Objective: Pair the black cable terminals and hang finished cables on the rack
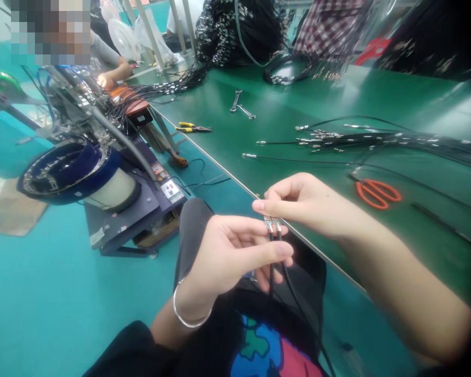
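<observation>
Over my lap, at the edge of the green table (pixel 282 131), both hands meet on two thin black cables (pixel 277 262) tipped with metal terminals. My left hand (pixel 231 256), a silver bangle on its wrist, curls its fingers and thumb round the cables just below the tips. My right hand (pixel 306 201) pinches the metal tips from above. The cables hang down across my dark clothing.
A bundle of black terminal-tipped cables (pixel 377 139) and orange scissors (pixel 377 192) lie on the table to the right. Farther back lie yellow pliers (pixel 192 127) and two wrenches (pixel 241 104). A blue bowl feeder machine (pixel 74 167) stands on the teal floor at left. Other people sit behind.
</observation>
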`<control>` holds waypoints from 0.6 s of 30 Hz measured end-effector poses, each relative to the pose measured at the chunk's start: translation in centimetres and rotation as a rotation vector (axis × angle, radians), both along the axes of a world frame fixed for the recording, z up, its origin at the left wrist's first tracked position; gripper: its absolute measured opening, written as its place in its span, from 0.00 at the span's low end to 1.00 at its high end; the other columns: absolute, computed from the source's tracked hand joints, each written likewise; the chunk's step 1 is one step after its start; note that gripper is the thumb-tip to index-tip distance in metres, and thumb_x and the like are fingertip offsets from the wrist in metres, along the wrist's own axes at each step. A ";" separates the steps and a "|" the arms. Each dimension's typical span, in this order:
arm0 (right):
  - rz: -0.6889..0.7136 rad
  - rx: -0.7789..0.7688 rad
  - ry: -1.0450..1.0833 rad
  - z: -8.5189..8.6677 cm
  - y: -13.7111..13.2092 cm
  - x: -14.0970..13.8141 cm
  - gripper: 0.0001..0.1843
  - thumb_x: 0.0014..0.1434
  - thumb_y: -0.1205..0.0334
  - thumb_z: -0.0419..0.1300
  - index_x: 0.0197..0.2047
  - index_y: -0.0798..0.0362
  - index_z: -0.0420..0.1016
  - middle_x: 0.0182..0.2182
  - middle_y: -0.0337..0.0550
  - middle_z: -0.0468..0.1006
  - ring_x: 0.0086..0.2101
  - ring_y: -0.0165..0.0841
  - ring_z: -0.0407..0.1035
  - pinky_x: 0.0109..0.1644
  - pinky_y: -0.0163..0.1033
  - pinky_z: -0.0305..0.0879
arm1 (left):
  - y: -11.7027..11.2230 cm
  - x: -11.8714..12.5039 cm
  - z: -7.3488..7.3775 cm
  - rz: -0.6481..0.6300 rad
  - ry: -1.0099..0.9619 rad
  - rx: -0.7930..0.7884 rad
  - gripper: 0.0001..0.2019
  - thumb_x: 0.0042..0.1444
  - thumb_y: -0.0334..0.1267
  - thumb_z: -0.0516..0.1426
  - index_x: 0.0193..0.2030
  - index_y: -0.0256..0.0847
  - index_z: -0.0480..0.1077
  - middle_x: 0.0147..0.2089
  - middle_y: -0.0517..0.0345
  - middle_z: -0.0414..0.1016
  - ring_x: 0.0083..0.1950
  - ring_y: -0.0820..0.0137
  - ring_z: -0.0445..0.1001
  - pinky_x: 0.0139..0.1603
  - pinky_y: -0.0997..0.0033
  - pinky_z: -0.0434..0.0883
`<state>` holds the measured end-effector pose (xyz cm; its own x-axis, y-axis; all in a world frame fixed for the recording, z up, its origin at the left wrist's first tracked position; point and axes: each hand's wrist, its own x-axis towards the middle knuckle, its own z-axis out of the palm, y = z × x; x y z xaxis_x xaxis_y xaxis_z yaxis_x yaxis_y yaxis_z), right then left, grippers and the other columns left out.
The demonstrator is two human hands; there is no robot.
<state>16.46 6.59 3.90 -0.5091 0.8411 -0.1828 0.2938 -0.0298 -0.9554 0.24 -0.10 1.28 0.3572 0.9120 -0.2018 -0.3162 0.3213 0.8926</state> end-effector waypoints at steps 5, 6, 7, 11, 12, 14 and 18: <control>0.003 -0.003 -0.005 -0.2 0.0 -0.1 0.29 0.50 0.42 0.69 0.14 0.55 0.65 0.14 0.36 0.63 0.18 0.23 0.54 0.20 0.32 0.45 | 0.0 0.1 0.2 0.000 -0.022 0.004 0.07 0.50 0.34 0.68 0.36 0.37 0.80 0.26 0.55 0.79 0.20 0.70 0.77 0.14 0.82 0.72; 0.005 -0.007 -0.003 -0.2 0.0 -0.1 0.29 0.50 0.42 0.68 0.14 0.55 0.65 0.14 0.36 0.63 0.18 0.23 0.55 0.20 0.32 0.45 | 0.0 0.1 0.2 -0.003 -0.024 0.000 0.07 0.50 0.34 0.68 0.36 0.37 0.80 0.26 0.55 0.79 0.20 0.70 0.77 0.14 0.82 0.72; 0.008 -0.010 0.000 -0.2 0.0 -0.1 0.29 0.51 0.43 0.68 0.14 0.55 0.65 0.14 0.36 0.63 0.18 0.23 0.55 0.20 0.32 0.46 | 0.0 0.1 0.2 -0.005 -0.023 -0.004 0.06 0.50 0.34 0.68 0.36 0.37 0.80 0.26 0.55 0.79 0.20 0.70 0.77 0.14 0.82 0.72; 0.023 -0.022 0.008 -0.3 0.0 0.0 0.29 0.51 0.43 0.68 0.14 0.55 0.66 0.14 0.37 0.64 0.18 0.24 0.57 0.20 0.32 0.48 | 0.1 0.1 0.3 -0.004 -0.010 -0.018 0.06 0.50 0.33 0.68 0.36 0.37 0.80 0.26 0.55 0.79 0.20 0.70 0.76 0.14 0.82 0.71; 0.029 -0.025 0.006 -0.3 0.1 0.0 0.29 0.51 0.42 0.68 0.14 0.55 0.66 0.14 0.37 0.64 0.18 0.24 0.58 0.20 0.32 0.48 | 0.0 0.1 0.3 -0.003 -0.009 -0.021 0.06 0.50 0.33 0.68 0.36 0.37 0.80 0.26 0.55 0.79 0.20 0.70 0.76 0.14 0.82 0.72; 0.037 -0.022 0.004 -0.4 0.2 0.1 0.30 0.50 0.40 0.68 0.14 0.55 0.66 0.14 0.38 0.65 0.18 0.24 0.58 0.20 0.32 0.50 | 0.0 0.1 0.1 -0.003 -0.009 -0.020 0.06 0.50 0.34 0.68 0.36 0.37 0.80 0.26 0.55 0.79 0.20 0.71 0.76 0.14 0.82 0.72; 0.054 -0.050 0.081 -0.5 0.0 -0.4 0.34 0.53 0.29 0.58 0.22 0.56 0.71 0.16 0.38 0.68 0.16 0.24 0.59 0.18 0.30 0.51 | 0.5 -0.3 -0.4 0.073 0.015 0.086 0.06 0.51 0.34 0.68 0.37 0.39 0.80 0.27 0.56 0.80 0.20 0.71 0.77 0.14 0.83 0.72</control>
<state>16.06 6.59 3.37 -0.5680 0.8031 -0.1801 0.2179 -0.0642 -0.9738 -0.04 0.41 0.89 0.2871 0.9495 -0.1265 -0.3219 0.2200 0.9209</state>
